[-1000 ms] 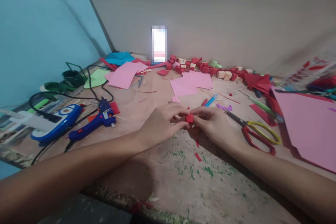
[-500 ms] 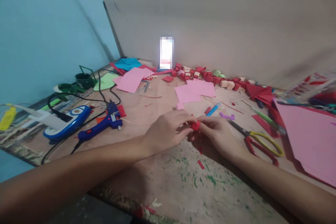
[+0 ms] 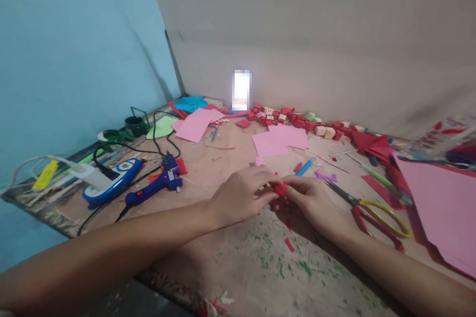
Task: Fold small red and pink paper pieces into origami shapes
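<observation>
A small folded piece of red paper (image 3: 280, 189) is pinched between both hands above the middle of the table. My left hand (image 3: 245, 190) is closed, with thumb and fingertips on the paper's left side. My right hand (image 3: 310, 200) grips it from the right; its lower fingers are partly hidden in shadow. Right of that hand lie scissors (image 3: 359, 202) with one yellow and one red handle. Just beyond the hands are a blue pen-like stick (image 3: 306, 165), a purple scrap (image 3: 326, 176) and a small pink piece (image 3: 259, 161).
At left, a blue glue gun (image 3: 154, 188) and a blue-and-white power strip (image 3: 115, 183) trail cables. Pink sheets (image 3: 271, 143) and several small paper cubes (image 3: 297, 121) lie toward the back, near a lit phone (image 3: 241, 91). A large pink sheet (image 3: 442, 208) covers the right side.
The whole scene sits slightly lower and farther right as the head view has shifted. Both hands keep their pinch on the red paper, with little visible change.
</observation>
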`<state>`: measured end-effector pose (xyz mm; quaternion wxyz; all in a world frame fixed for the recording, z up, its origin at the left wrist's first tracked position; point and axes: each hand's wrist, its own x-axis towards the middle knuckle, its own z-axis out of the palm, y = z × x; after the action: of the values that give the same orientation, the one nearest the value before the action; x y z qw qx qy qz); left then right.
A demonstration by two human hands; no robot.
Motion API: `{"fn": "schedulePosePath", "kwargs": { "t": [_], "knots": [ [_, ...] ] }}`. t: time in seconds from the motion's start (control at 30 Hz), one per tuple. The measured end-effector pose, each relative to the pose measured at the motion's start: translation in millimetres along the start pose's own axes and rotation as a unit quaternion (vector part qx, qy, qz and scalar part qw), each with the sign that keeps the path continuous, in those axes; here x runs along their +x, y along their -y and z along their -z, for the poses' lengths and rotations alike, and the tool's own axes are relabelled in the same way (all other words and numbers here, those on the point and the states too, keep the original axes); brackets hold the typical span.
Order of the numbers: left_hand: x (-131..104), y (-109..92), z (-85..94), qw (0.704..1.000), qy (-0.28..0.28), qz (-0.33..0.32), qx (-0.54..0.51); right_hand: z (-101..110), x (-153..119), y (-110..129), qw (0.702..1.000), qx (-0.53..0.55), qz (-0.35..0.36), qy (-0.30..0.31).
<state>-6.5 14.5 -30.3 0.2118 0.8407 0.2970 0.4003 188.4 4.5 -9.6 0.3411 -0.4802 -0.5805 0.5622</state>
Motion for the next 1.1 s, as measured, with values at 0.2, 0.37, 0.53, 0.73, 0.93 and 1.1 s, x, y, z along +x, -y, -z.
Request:
{"fn": "schedulePosePath", "kwargs": {
  "t": [0.2,0.37,0.53,0.73,0.93,1.1],
  "knots": [
    [0.9,-4.1,1.4,1.000,0.007,0.006,0.016,-0.9,-0.4,2.9,0.999,-0.045,0.009,-0.002],
    [2.2,-5.4,0.7,1.000,0.015,0.003,0.018,-0.4,-1.2,-2.3,0.999,-0.034,0.007,0.002],
    [1.3,-3.1,0.2,0.999,-0.002,-0.032,0.023,-0.1,2.2,-8.4,1.000,0.009,0.005,0.014],
    [0.5,-1.6,-0.2,0.998,-0.025,-0.040,0.029,1.0,2.9,-9.2,1.000,0.028,0.007,0.013],
    [3.2,-9.0,0.9,1.000,0.002,0.026,-0.006,1.1,-0.7,-8.0,0.999,0.030,0.018,0.011],
    [6.8,-7.7,1.9,0.987,0.002,0.132,-0.094,1.0,1.6,-8.5,0.999,0.033,0.004,-0.004]
  ]
}}
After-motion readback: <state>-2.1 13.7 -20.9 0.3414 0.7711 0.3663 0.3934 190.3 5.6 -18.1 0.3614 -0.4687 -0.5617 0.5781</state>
